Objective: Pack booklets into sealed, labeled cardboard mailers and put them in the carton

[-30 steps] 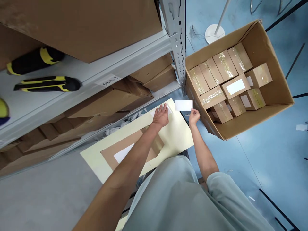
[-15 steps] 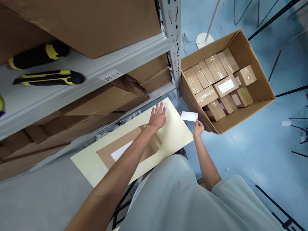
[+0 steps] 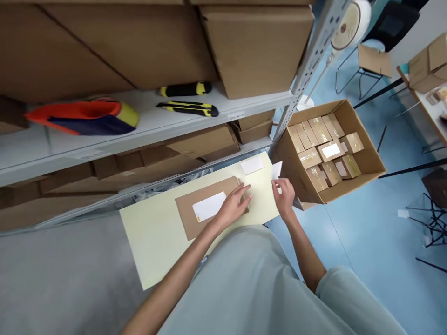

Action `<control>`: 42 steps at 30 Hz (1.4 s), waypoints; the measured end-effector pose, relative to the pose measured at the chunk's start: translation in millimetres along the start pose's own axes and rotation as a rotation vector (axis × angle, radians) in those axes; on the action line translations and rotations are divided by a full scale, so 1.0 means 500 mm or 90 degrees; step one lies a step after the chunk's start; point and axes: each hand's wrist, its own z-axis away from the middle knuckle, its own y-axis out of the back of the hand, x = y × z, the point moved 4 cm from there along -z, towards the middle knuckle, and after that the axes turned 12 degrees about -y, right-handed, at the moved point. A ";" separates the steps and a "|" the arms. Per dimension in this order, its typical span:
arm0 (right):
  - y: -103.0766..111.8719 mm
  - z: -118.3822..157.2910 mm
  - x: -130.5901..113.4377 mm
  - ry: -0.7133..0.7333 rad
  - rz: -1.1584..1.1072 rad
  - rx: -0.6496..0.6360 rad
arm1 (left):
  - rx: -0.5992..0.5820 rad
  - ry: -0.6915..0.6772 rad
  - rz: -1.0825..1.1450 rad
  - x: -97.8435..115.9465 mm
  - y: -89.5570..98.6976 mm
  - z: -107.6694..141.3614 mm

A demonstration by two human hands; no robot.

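Note:
Between the fingertips of my right hand (image 3: 284,196) a white paper slip (image 3: 277,170) is pinched, held up over the right end of a pale yellow board (image 3: 153,237). My left hand (image 3: 236,204) is open, fingers apart, above the right end of a brown cardboard box (image 3: 186,211) lying on that board. The box bears a white label (image 3: 208,207) on top. My left hand hides part of the box, so I cannot tell whether it touches it. Another white slip (image 3: 252,164) lies flat near the board's far right corner.
A large open carton (image 3: 300,179) with several small taped boxes stands at right on the blue floor. Behind the board is a metal shelf (image 3: 139,144) with cartons, utility knives (image 3: 188,108) and an orange-and-blue object (image 3: 84,116). A fan (image 3: 350,25) stands farther back.
My left hand has drawn back from the board's far right part to above the box, uncovering the flat slip. My right hand has brought its slip over the board. The view has shifted.

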 end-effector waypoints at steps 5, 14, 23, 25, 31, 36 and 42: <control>-0.066 0.101 -0.218 0.325 0.073 -0.139 | 0.130 0.066 0.351 0.009 0.069 0.125; -0.128 0.264 -0.381 0.435 0.071 -0.336 | 0.361 0.160 0.460 -0.058 0.127 0.326; -0.116 0.211 -0.437 0.185 -0.049 -0.433 | 0.296 0.086 0.257 -0.104 0.228 0.428; -0.130 0.219 -0.437 0.056 -0.112 -0.525 | 0.319 0.077 0.251 -0.102 0.261 0.443; -0.142 0.288 -0.465 -0.138 -0.233 -0.670 | 0.349 0.049 0.344 -0.089 0.314 0.457; -0.151 0.309 -0.482 -0.177 -0.245 -0.651 | 0.429 0.083 0.424 -0.100 0.304 0.463; -0.138 0.264 -0.487 -0.209 -0.275 -0.504 | 0.428 0.122 0.524 -0.112 0.263 0.488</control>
